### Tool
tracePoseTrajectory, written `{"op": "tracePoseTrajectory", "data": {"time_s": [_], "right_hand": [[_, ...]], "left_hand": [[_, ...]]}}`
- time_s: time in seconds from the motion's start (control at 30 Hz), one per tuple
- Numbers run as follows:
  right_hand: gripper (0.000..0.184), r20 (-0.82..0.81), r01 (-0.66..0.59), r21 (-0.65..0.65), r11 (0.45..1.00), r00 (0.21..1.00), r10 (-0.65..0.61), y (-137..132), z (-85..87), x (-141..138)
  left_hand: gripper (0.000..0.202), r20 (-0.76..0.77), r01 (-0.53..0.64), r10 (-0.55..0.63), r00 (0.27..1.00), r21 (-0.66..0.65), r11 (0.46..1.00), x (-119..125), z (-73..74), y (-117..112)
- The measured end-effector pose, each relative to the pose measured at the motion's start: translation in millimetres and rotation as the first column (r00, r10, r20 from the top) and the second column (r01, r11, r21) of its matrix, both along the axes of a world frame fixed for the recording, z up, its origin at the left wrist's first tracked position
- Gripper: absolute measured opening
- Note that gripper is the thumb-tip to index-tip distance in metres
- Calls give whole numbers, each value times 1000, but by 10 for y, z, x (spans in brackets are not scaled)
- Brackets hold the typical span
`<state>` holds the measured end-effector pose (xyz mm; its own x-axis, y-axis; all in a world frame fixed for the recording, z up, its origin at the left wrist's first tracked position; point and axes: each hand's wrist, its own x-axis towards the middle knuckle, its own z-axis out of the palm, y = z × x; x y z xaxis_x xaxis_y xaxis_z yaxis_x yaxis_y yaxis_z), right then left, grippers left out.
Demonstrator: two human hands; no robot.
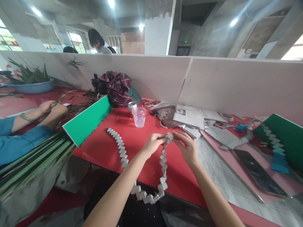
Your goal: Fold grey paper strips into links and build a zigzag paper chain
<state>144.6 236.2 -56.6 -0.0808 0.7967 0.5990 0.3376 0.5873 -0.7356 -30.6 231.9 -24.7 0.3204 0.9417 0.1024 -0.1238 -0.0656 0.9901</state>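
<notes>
White chain (163, 162): loads of folded bits joined already, sagging past the front edge of the red table (101, 148)
Left hand (152, 143): pinching the end piece (169, 137), pretty narrow
Right hand (187, 145): also narrow, at the same piece
End piece: probably mid-work, can't tell the amount left

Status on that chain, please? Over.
Left hand and right hand holding one end of chain. Chain sagging past table edge. Cup beyond, clear of hands.
</notes>
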Motion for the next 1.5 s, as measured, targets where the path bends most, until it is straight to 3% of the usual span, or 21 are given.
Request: {"op": "tracePoseTrajectory", "data": {"time_s": [0.3,0.7,1.03,1.27,1.5], "right_hand": [[25,207,-11,106,994,978,-11,2,-1,32],[18,262,3,149,989,964,-42,-5,-2,41],[18,279,51,258,965,952,-125,-38,20,19],[20,312,43,290,956,940,-137,-29,-2,41],[25,347,12,255,967,932,-103,-21,-19,73]], "left_hand": [[31,-105,-23,30,994,73,997,0,-108,55],[30,-192,-35,60,980,133,990,-3,-174,79],[29,-177,-59,87,980,157,986,17,-192,53],[26,-117,-86,94,989,65,994,58,-145,18],[21,-20,-43,42,999,-55,998,61,-131,24]]}}
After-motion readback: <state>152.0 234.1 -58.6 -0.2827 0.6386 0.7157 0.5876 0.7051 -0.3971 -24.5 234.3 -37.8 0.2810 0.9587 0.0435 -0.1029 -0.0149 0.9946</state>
